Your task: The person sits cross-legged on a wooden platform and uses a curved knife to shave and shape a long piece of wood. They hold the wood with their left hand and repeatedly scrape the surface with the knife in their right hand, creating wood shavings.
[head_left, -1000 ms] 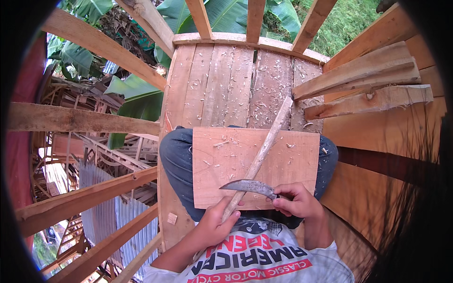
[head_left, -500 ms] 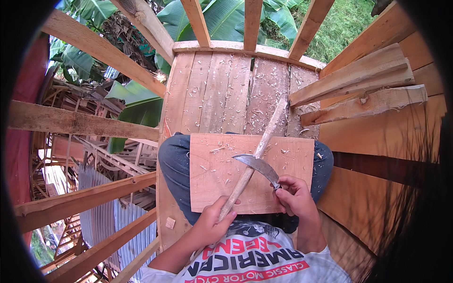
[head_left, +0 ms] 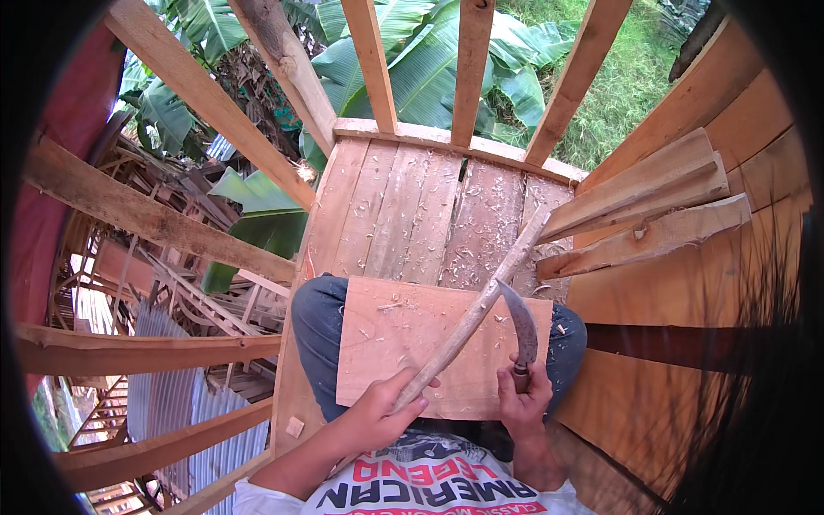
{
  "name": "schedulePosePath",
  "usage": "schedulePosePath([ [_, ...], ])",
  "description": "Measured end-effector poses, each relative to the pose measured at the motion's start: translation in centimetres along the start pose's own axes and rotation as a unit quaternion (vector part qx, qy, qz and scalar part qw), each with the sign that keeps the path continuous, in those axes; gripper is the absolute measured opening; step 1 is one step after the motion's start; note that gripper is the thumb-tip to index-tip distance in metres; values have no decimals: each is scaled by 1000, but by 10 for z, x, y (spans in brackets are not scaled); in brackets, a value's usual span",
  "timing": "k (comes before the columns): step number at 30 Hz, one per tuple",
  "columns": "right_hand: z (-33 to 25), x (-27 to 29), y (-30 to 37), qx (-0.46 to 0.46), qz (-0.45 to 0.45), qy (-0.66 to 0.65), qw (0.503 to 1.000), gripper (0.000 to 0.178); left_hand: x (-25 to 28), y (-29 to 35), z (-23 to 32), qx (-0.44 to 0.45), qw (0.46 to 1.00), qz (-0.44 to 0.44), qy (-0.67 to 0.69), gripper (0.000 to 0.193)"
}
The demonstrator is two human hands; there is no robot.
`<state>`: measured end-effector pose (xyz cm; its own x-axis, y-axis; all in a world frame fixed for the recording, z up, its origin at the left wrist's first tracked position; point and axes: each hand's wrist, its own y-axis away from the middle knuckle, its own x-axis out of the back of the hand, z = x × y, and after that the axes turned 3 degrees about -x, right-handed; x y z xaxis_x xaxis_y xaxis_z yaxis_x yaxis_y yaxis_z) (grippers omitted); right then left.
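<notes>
My left hand (head_left: pixel 388 405) is closed round the lower end of a long wooden stick (head_left: pixel 472 319), which slants up and to the right across my lap. In my right hand (head_left: pixel 525 402) is the handle of a curved, sickle-like knife (head_left: pixel 522 328). Its blade points up, with the tip close to the stick; I cannot tell whether they touch. Beneath both lies a flat wooden board (head_left: pixel 378 343) on my crossed legs, with a few shavings scattered on it.
Plank flooring (head_left: pixel 386 197) strewn with shavings lies ahead. Wooden slats (head_left: pixel 468 77) fence the front and left. Rough timber pieces (head_left: pixel 648 236) lean at the right. A small wood block (head_left: pixel 294 427) sits at the left edge, above corrugated metal sheets (head_left: pixel 163 369) lower down.
The knife has swung from lying across the stick to upright at its right side. The stick's far end has shifted right. The whole view has tilted a little.
</notes>
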<state>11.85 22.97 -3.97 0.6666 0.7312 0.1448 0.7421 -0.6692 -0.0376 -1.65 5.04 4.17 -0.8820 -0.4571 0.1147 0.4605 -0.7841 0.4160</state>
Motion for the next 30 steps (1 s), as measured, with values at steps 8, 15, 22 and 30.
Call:
schedulePosePath([
  [8, -12, 30, -26, -253, -407, -227, 848, 24, -7, 0, 1, -26, 999, 10, -28, 29],
  [15, -10, 28, -33, -269, -314, -307, 857, 25, -9, 1, 8, -4, 999, 29, -34, 28],
  [22, -6, 32, -36, -280, -302, -337, 847, 26, -13, -2, 10, -14, 998, 30, -55, 26],
  [30, -6, 34, -42, -247, -324, -279, 870, 24, -15, 0, 15, -3, 997, 51, -62, 26],
])
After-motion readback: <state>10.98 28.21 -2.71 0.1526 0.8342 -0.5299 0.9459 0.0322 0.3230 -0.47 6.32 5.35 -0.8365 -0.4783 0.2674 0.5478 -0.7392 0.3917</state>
